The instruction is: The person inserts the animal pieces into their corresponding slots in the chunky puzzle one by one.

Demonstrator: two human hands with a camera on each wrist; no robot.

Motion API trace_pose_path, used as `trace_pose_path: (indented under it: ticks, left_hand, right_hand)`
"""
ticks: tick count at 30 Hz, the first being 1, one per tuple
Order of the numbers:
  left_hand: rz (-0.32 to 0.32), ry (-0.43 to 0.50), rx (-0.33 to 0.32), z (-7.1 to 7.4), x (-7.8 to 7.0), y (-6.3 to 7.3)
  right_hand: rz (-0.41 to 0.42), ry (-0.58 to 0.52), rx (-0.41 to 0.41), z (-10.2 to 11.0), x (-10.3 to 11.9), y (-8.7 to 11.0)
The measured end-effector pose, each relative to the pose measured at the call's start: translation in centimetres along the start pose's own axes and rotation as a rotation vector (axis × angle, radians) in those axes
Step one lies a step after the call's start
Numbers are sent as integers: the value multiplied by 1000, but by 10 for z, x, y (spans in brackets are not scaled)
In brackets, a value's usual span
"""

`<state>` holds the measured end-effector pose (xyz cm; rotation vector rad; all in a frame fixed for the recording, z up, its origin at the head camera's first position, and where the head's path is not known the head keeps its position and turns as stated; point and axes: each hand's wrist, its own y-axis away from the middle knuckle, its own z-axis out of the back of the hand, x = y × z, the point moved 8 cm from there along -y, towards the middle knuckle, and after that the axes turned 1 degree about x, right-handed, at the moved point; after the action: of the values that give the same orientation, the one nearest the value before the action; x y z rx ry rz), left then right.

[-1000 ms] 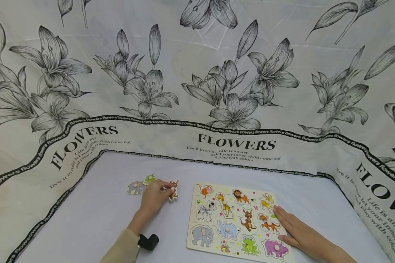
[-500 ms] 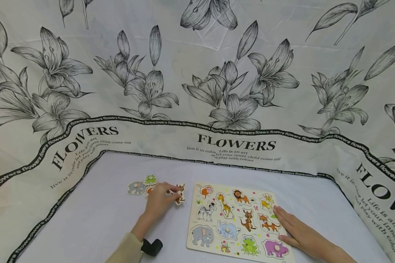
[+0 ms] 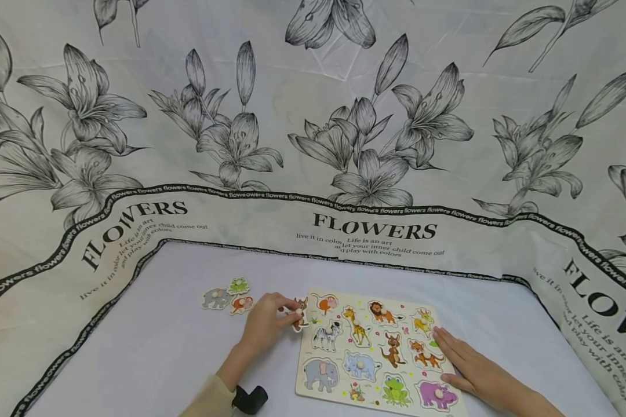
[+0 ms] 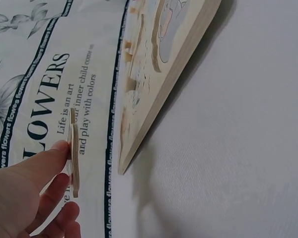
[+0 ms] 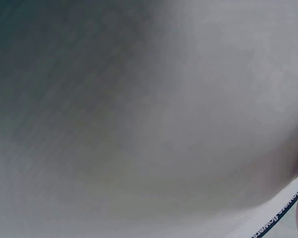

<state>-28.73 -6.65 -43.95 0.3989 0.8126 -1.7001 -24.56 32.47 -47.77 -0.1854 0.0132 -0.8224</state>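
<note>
My left hand (image 3: 267, 324) pinches a kangaroo puzzle piece (image 3: 301, 315) by its knob, at the left edge of the wooden puzzle board (image 3: 313, 358). In the left wrist view the kangaroo piece (image 4: 75, 158) shows edge-on between thumb and fingers, raised above the cloth. Flat with straight fingers, my right hand (image 3: 475, 368) rests at the board's right edge. Several animal pieces with knobs sit in the board, among them a purple hippo (image 3: 438, 394) and a blue rhino (image 3: 361, 365). The printed kangaroo shape (image 3: 392, 349) lies right of the board's middle.
Left of the board, an elephant piece (image 3: 216, 298), a frog piece (image 3: 238, 285) and a monkey piece (image 3: 241, 304) lie close together on the white cloth (image 3: 156, 347). Behind stands a flower-printed curtain (image 3: 271, 150). A black device (image 3: 251, 399) is on my left wrist.
My left hand has carried the kangaroo piece rightward from beside the loose pieces to the board's left edge, uncovering the monkey piece. The right hand has stayed in place.
</note>
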Motion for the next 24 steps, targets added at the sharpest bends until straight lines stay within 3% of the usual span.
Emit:
trace_pose_path:
  ticks: [24]
  left_hand:
    - [-51, 29, 101, -32, -39, -1]
  right_hand:
    - [-22, -12, 13, -3, -3, 0]
